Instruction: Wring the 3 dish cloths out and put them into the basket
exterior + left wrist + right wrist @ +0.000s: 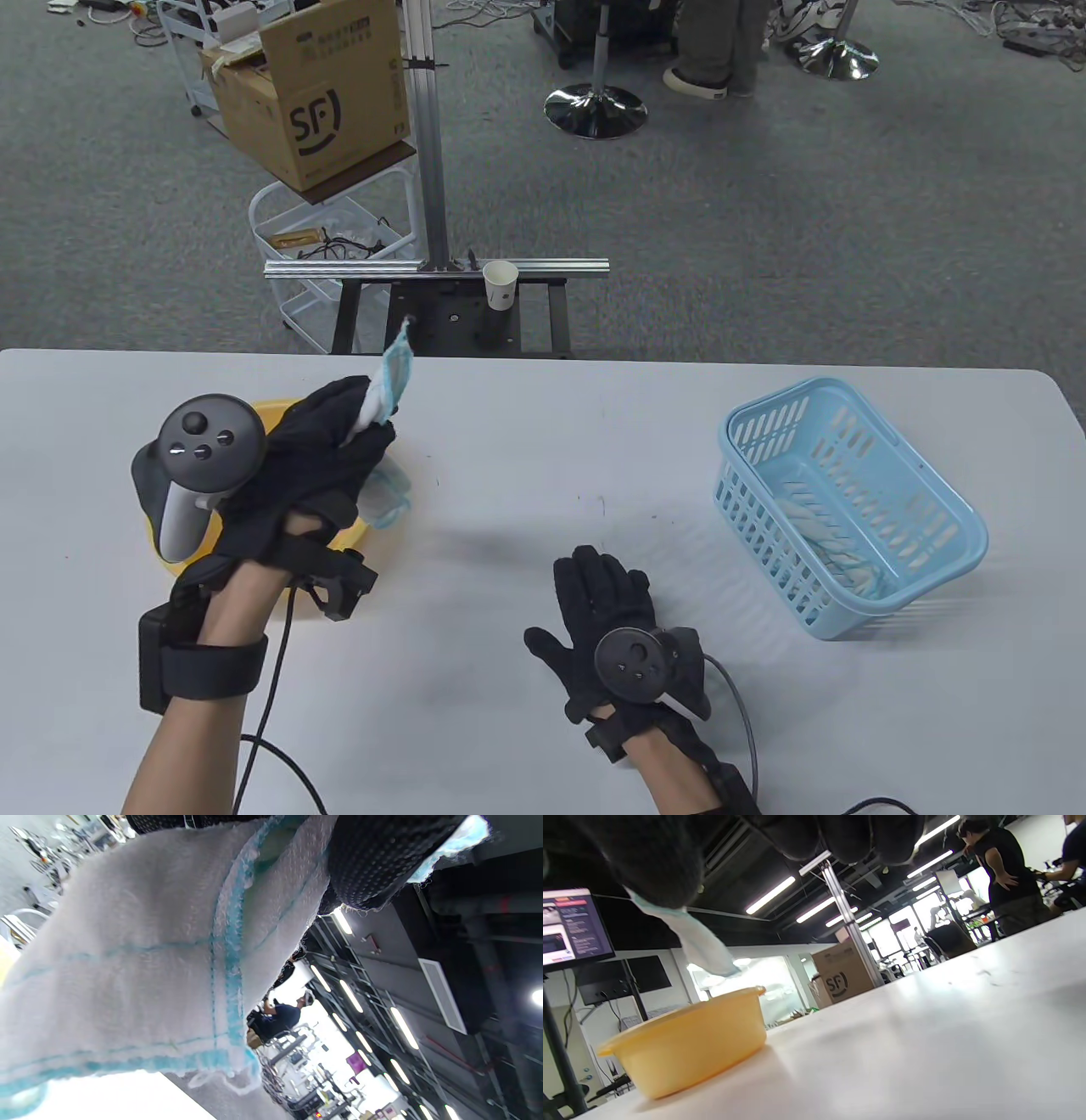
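The left hand [318, 458] is clenched around a white dish cloth with blue stripes [386, 386], lifted over the yellow basin [691, 1043] near the surface's left edge; one end of the cloth sticks up past the fingers, the rest hangs toward the basin. The right hand [607, 615] lies flat on the surface near its front edge, fingers spread, holding nothing. Another cloth [836, 543] lies inside the blue basket [959, 552] by the right edge.

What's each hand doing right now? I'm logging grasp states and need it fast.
Left hand: closed, gripping a dish cloth above the yellow bowl.
Right hand: open, fingers straight, flat on the table, holding nothing.
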A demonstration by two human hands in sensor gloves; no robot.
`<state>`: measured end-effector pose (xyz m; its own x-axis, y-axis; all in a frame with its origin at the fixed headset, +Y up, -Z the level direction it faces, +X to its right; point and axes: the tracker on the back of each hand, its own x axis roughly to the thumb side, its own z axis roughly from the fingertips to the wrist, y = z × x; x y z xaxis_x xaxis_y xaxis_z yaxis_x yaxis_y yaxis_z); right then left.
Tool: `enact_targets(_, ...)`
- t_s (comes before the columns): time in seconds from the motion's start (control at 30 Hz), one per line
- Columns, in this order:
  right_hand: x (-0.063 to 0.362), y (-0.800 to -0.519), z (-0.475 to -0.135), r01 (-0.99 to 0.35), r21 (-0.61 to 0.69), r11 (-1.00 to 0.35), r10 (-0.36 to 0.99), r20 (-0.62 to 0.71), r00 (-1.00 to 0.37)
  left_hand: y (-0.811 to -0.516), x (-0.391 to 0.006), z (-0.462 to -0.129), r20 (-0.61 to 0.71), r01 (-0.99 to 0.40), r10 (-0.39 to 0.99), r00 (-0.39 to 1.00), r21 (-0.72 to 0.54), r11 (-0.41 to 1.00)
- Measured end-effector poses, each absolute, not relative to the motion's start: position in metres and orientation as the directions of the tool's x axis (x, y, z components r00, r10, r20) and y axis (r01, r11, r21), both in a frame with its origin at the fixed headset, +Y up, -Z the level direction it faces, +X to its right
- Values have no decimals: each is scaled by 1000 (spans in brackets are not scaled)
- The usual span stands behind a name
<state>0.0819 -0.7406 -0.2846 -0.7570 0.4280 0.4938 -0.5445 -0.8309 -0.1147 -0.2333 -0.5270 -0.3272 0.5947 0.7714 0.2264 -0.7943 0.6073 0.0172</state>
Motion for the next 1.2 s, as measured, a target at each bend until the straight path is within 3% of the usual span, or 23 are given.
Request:
enact_targets(0.33,83,-725,-274,-665,-235,-708,436,596,-674,-565,-155,-319,320,-785,773,548,-124,607)
enact_targets(0.63,100,-715,-273,-804,-290,-518,565,590,-577,-602,-102,-301,377,-793,825,421,-289,537)
enact_targets(0.77,113,-715,-277,-833,-335,-440,632,544,-552,-609,-98,-293,391,-793,855,340,-369,484)
enact_targets(1.0,133,-724,-286,-905,-335,-264,825,408,-391,-621,-117,-285,399,-825,871,285,-360,435)
enact_targets(1.2,146,-730,-291,-929,-340,-147,900,343,-268,-657,-137,-293,291,-874,949,125,-421,244)
